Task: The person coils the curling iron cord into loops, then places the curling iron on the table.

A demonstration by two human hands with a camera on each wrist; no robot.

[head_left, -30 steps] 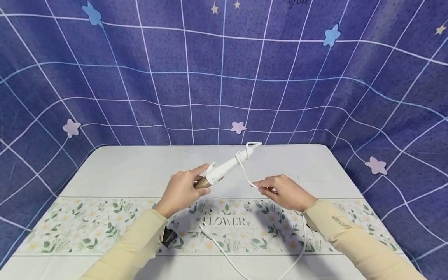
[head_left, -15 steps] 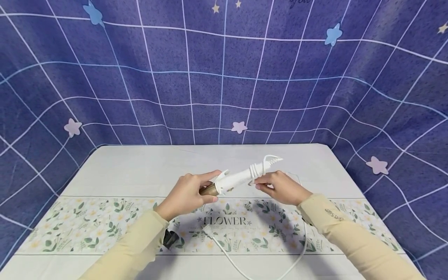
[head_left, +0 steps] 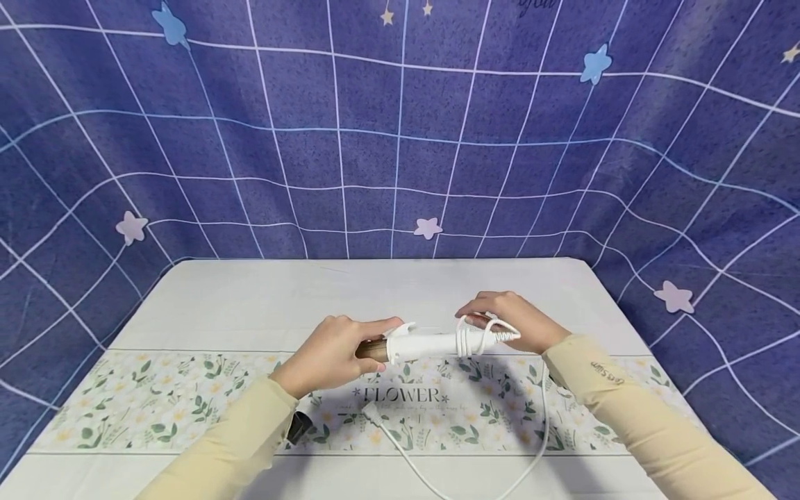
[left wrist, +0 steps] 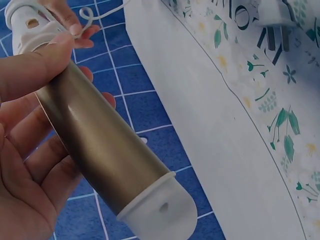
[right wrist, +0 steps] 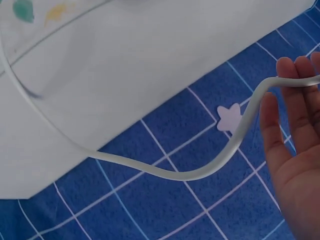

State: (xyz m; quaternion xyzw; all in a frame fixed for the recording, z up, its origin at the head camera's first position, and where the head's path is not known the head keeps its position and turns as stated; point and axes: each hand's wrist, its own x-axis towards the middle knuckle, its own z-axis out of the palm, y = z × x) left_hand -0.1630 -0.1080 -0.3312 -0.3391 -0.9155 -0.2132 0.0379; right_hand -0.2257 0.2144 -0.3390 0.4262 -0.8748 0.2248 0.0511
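A white curling iron [head_left: 428,345] with a bronze barrel lies nearly level above the table. My left hand [head_left: 328,351] grips its barrel [left wrist: 105,135], thumb on one side and fingers on the other; a white cap ends the barrel. Several turns of the white power cord [head_left: 465,340] circle the handle near its far end. Just behind that end, my right hand [head_left: 519,319] holds the cord, partly hidden by the iron. In the right wrist view the cord [right wrist: 190,175] runs across the fingers [right wrist: 302,120] and hangs in a slack curve.
The cord's plug [head_left: 371,414] rests on the flowered band of the tablecloth [head_left: 206,298], its loose length looping toward the front edge. A blue gridded curtain [head_left: 369,160] with stars surrounds the table's back and sides.
The curling iron has come down and rotated from slanting up to nearly level, its handle end moving right. My right hand has moved from in front of the handle to behind it, with the cord.
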